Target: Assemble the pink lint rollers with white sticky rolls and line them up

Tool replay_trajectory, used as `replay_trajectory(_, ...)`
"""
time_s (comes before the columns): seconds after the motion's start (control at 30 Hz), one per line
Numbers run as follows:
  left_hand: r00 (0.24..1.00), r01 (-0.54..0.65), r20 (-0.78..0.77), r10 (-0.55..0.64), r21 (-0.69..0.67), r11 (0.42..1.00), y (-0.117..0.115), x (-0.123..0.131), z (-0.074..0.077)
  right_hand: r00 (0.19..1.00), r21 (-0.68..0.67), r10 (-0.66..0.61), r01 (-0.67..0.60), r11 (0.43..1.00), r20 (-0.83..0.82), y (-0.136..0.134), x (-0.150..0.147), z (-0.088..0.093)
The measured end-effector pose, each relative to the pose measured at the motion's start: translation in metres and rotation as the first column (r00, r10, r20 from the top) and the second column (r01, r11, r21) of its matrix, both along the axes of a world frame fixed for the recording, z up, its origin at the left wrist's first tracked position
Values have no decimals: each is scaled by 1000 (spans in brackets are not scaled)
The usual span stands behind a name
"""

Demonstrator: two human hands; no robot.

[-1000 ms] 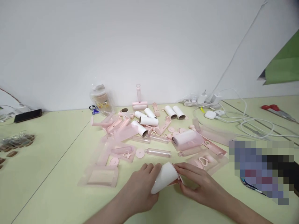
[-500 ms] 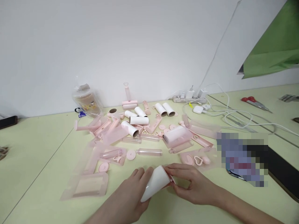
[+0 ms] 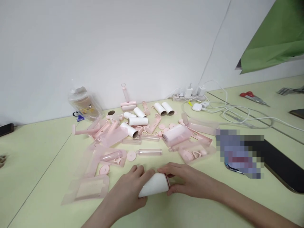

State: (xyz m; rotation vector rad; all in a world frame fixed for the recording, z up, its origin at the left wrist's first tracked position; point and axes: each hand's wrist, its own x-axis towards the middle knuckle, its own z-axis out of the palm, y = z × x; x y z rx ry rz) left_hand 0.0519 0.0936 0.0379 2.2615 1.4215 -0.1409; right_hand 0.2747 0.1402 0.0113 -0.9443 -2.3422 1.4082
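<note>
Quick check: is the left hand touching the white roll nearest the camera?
Touching. The head view shows the left hand wrapped around the left end of the white roll, fingers over its top and the thumb at its lower edge.

My yellow-green counter (image 3: 35, 148) carries white rolls (image 3: 138, 121), pink parts (image 3: 129, 157), a red-handled tool (image 3: 249, 95) and a power strip (image 3: 177, 98) (white charger (image 3: 197, 107) nearby).

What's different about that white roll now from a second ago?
The white cylindrical roll has tipped flatter, its right end lower. The pink plastic piece there stuck out before; now only a narrow edge shows. The left hand and right hand still hold the roll. The loose pink plastic parts lie as before.
</note>
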Motion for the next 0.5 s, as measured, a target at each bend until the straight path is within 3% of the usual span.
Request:
replay_trajectory(0.1,996,-46,76,47,-4,999,2,-3,-1,1000,107,7,-5,994,-13,-3,-1,0)
replay_trajectory(0.23,945,-200,252,206,-53,978,0,-3,-3,976,106,-163,179,978,-142,-7,-1,-1)
replay_trajectory(0.3,898,-246,352,265,-98,964,-2,1,-4,937,51,-229,250,967,-263,-9,-3,0)
replay_trajectory(0.43,740,-285,567,362,-222,932,-8,19,-2,866,-154,-265,219,963,-425,-9,-9,1)
replay_trajectory(0.5,733,-283,581,353,-211,936,-13,20,3,838,-227,-320,241,944,-443,-7,-10,1)
